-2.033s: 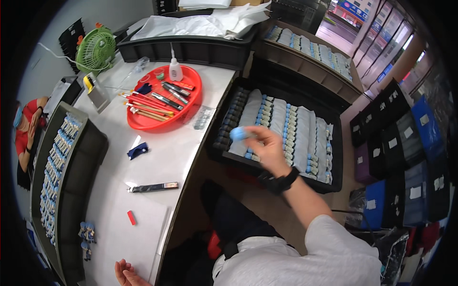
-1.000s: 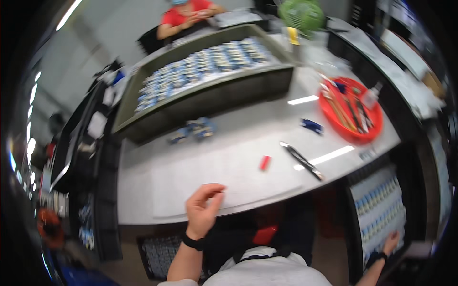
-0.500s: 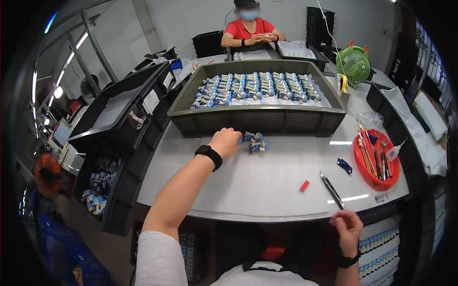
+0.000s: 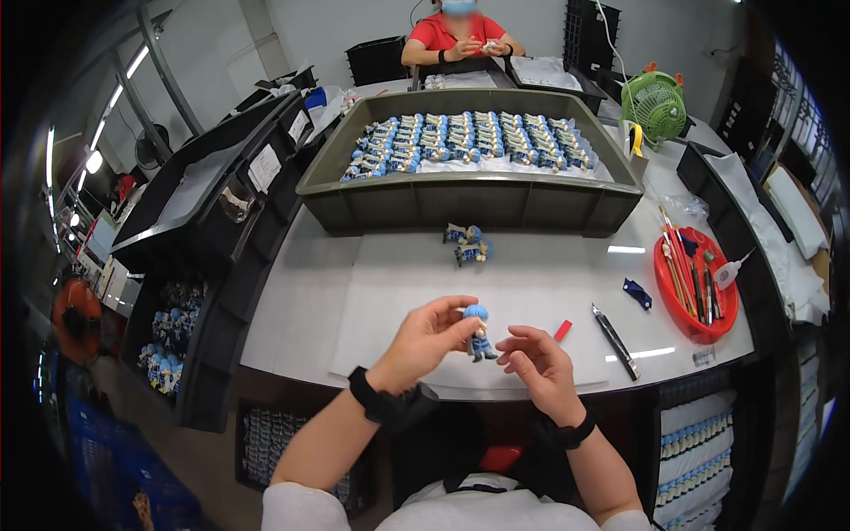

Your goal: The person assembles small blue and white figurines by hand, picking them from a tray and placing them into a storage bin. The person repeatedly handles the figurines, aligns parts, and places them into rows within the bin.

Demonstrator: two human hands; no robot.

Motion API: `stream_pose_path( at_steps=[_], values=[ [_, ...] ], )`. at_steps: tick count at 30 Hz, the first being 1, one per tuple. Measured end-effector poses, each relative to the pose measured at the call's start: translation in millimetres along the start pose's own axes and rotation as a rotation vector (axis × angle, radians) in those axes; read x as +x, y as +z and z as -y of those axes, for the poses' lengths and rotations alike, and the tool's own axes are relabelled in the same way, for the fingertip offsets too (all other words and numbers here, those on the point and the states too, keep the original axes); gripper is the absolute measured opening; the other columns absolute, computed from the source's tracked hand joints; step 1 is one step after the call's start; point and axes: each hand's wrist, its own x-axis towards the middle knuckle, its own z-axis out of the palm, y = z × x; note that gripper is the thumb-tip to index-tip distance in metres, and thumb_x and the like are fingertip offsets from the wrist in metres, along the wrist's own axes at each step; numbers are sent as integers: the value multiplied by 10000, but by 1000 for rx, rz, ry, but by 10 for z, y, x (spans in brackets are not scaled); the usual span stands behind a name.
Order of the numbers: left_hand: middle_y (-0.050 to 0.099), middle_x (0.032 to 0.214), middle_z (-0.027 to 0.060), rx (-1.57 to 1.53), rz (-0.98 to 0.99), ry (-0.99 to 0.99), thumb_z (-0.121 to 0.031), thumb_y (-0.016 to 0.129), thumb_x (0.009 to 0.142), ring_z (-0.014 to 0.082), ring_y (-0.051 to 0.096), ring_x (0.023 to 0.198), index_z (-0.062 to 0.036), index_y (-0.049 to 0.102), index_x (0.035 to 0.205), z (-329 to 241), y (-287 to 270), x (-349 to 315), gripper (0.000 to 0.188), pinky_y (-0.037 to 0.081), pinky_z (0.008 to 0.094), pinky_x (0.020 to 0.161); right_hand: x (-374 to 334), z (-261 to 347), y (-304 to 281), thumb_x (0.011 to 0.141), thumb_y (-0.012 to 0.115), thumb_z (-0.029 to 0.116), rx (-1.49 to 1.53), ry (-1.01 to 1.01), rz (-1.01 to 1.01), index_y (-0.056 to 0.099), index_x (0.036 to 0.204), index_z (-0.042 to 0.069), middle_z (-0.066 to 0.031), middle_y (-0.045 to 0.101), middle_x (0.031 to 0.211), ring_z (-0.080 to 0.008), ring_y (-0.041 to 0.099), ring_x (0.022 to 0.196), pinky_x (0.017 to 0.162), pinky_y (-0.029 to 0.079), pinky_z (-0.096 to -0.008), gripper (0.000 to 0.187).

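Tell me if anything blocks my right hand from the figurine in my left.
Nothing visible: the right hand is right beside the blue-haired figurine, though whether they touch is unclear. The left hand holds it from the other side; the red piece lies beyond the right hand.

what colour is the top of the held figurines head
Light blue on the figurine, best in head view.

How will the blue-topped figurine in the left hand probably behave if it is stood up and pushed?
The figurine would likely tip easily, its round head being big above small feet. It seems light, as the left hand alone pinches it.
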Motion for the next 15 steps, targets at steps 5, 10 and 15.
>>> stream_pose_path(
  at_steps=[5,10,15],
  values=[
    [593,1031,75,-195,-182,96,-78,552,882,123,575,911,3,486,1210,394,217,-124,345,496,271,801,-15,-177,50,932,478,178,29,71,128,463,1190,-22,-105,612,944,-138,591,805,711,493,-261,327],
    [604,1017,58,-203,-180,189,-117,546,894,110,561,871,-8,493,1234,573,246,25,361,479,263,793,-19,-185,31,951,428,192,15,35,45,431,1209,-17,-120,594,975,-172,613,818,686,500,-264,332],
    [615,948,17,-134,-255,273,-132,574,882,71,528,757,-50,578,1162,758,222,67,292,454,213,705,-11,-222,30,965,376,186,9,32,0,402,1227,-13,-134,583,987,-197,628,822,660,508,-263,329]
  ],
)
